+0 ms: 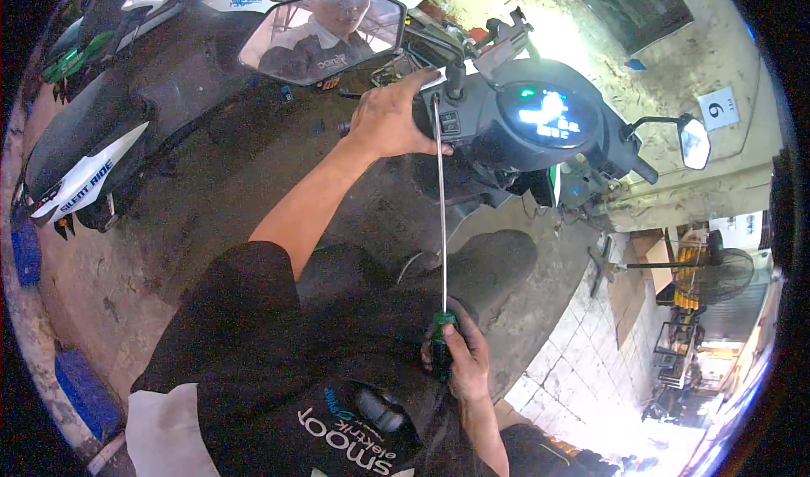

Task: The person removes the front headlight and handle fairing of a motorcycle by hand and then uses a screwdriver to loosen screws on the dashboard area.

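Observation:
My left hand (388,118) is wrapped around the left end of a scooter's handlebar, its thumb below the black switch housing (472,127) and its fingers over the top. My right hand (460,350) grips the green and black handle of a long screwdriver (441,224). The thin metal shaft runs up from the handle, and its tip meets the housing beside the small switches, close to the mirror stem. Right of the housing, the round digital display (547,114) is lit. Whatever the tip touches is too small to make out.
A rear-view mirror (325,38) stands above my left hand, and a second mirror (694,143) is on the far right. Another dark scooter (152,97) is parked at the left. Blue bins (84,392) line the left edge. A fan (717,266) stands at the right.

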A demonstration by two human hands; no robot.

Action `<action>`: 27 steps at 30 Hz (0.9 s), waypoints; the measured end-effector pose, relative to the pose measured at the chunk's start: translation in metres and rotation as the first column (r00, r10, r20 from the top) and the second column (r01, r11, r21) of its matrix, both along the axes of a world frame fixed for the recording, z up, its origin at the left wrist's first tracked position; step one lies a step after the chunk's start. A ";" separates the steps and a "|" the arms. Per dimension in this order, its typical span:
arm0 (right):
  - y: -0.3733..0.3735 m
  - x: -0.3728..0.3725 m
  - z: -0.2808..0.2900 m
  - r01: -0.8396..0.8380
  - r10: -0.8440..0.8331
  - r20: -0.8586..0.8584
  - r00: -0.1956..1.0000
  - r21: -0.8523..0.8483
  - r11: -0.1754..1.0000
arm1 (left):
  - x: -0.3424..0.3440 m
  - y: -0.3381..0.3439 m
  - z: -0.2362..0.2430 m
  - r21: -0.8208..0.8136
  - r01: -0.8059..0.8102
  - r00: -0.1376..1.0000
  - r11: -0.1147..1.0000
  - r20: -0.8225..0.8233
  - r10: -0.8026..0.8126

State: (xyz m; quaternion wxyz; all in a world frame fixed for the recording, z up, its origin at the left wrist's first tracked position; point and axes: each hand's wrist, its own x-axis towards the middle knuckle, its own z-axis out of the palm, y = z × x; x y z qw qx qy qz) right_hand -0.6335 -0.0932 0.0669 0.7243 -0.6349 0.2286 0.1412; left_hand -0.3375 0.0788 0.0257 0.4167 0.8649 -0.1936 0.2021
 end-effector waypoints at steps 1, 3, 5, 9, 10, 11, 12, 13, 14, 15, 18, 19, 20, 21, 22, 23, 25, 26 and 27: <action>0.000 -0.001 -0.002 -0.005 0.005 -0.011 1.000 0.005 1.000 | -0.001 0.002 0.000 0.008 0.006 1.000 1.000 -0.005 -0.006; 0.000 -0.001 0.007 0.016 -0.017 0.006 1.000 0.091 0.996 | -0.002 0.002 0.000 0.016 0.010 1.000 1.000 -0.011 -0.009; 0.004 -0.004 0.017 0.035 -0.039 0.019 0.999 0.181 0.983 | -0.001 0.001 0.000 -0.011 -0.003 0.999 1.000 0.040 0.004; 0.010 -0.014 0.027 0.258 -0.263 -0.010 0.965 0.228 0.939 | -0.003 0.000 0.002 -0.001 0.023 1.000 1.000 -0.013 -0.023; 0.011 -0.016 0.029 0.295 -0.296 -0.031 0.955 0.225 0.929 | -0.003 0.001 0.003 -0.003 0.018 1.000 1.000 -0.020 -0.018; 0.012 -0.016 0.033 0.296 -0.297 -0.032 0.954 0.228 0.928 | -0.003 0.002 0.003 -0.004 0.014 1.000 1.000 -0.028 -0.014; 0.013 -0.016 0.038 0.329 -0.314 -0.100 0.944 0.248 0.911 | -0.003 0.003 0.003 -0.001 0.015 0.999 1.000 -0.029 -0.015; 0.013 -0.016 0.041 0.364 -0.329 -0.167 0.929 0.265 0.893 | -0.003 0.003 0.003 -0.001 0.012 1.000 1.000 -0.010 -0.012; 0.010 -0.016 0.040 0.366 -0.331 -0.168 0.929 0.267 0.891 | -0.003 0.003 0.003 0.000 0.008 1.000 1.000 0.008 -0.008; 0.006 -0.016 0.039 0.456 -0.398 -0.232 0.888 0.330 0.826 | -0.004 0.004 0.003 0.003 0.010 1.000 1.000 0.008 -0.010; 0.002 -0.024 0.032 0.406 -0.383 -0.135 0.914 0.330 0.852 | -0.003 0.001 0.003 0.027 -0.002 1.000 1.000 0.007 0.002; 0.004 -0.026 0.032 0.261 -0.274 0.020 0.961 0.244 0.934 | -0.002 0.000 0.002 0.012 0.005 1.000 1.000 0.012 -0.005; 0.007 -0.025 0.034 0.262 -0.276 0.020 0.961 0.247 0.933 | -0.002 0.000 0.001 -0.003 0.012 1.000 1.000 0.017 -0.011; 0.013 -0.023 0.039 0.304 -0.311 -0.006 0.950 0.221 0.927 | -0.002 -0.001 0.000 0.000 0.013 1.000 1.000 0.017 -0.013; 0.017 -0.022 0.042 0.343 -0.344 -0.032 0.939 0.198 0.918 | -0.002 0.000 0.001 0.010 0.008 1.000 1.000 0.005 -0.008; 0.016 -0.021 0.042 0.342 -0.343 -0.033 0.939 0.204 0.917 | -0.002 0.001 0.001 0.021 0.003 1.000 1.000 -0.007 -0.003; 0.007 -0.020 0.042 0.429 -0.335 -0.313 0.889 0.308 0.849 | -0.001 0.001 0.000 0.019 0.002 1.000 1.000 0.011 -0.002; 0.000 -0.021 0.038 0.429 -0.336 -0.311 0.889 0.311 0.848 | -0.001 0.001 0.001 0.008 -0.002 1.000 1.000 0.031 0.002; -0.008 -0.022 0.030 0.391 -0.249 -0.311 0.917 0.591 0.705 | -0.001 0.001 0.002 0.010 0.000 0.999 1.000 0.034 0.000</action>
